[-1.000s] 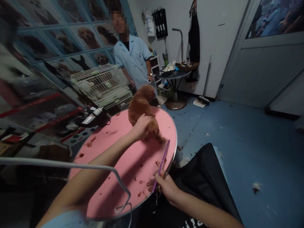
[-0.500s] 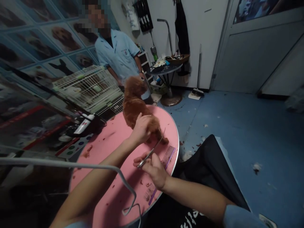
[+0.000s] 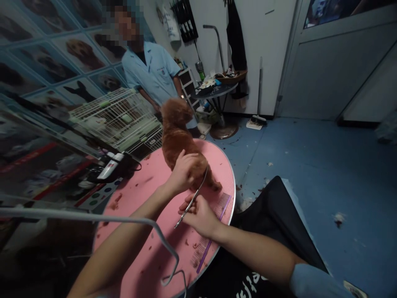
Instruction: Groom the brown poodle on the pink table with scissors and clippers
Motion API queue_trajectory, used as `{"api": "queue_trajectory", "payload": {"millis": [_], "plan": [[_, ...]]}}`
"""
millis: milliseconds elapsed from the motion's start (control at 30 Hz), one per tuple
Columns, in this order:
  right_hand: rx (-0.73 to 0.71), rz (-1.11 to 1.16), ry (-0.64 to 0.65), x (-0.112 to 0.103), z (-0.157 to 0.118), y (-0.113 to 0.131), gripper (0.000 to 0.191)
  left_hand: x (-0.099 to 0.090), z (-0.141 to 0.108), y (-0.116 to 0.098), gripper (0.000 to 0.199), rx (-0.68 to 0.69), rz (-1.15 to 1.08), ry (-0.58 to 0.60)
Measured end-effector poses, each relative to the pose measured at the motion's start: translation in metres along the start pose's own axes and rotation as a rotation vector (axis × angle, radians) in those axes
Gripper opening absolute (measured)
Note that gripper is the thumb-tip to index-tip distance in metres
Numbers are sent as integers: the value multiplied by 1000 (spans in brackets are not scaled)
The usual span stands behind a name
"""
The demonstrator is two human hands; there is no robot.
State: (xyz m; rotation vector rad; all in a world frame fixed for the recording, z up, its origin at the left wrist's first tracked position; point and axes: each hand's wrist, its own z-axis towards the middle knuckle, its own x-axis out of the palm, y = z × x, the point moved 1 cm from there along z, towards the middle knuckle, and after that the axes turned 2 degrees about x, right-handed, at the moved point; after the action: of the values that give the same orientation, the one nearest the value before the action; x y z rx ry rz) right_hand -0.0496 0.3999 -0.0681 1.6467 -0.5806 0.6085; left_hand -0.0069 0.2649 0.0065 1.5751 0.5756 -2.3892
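A bent gray rod (image 3: 93, 214) crosses before your left forearm (image 3: 116, 248). Your right hand (image 3: 201, 217) curls its fingers around curved scissors (image 3: 187, 210), above a purple comb (image 3: 225, 207); your left hand (image 3: 182, 171), fingers slightly apart, touches the brown dog (image 3: 177, 138) on the round pink table (image 3: 133, 198). Beyond: wire cage (image 3: 119, 118), person (image 3: 155, 74).
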Motion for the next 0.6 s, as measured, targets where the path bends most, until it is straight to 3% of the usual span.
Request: {"api": "queue_trajectory", "payload": {"millis": [200,367,500,600], "plan": [[-20,-231,54,-21,3,-1,41,-15,-1,4,48,55,35,108],[-10,-386,78,-36,9,4,36,-23,-1,5,44,75,31,133],[-16,-383,105,-41,12,10,36,-24,0,6,45,65,25,124],[49,-270,103,-34,7,12,36,-20,1,5,48,50,39,85]]}}
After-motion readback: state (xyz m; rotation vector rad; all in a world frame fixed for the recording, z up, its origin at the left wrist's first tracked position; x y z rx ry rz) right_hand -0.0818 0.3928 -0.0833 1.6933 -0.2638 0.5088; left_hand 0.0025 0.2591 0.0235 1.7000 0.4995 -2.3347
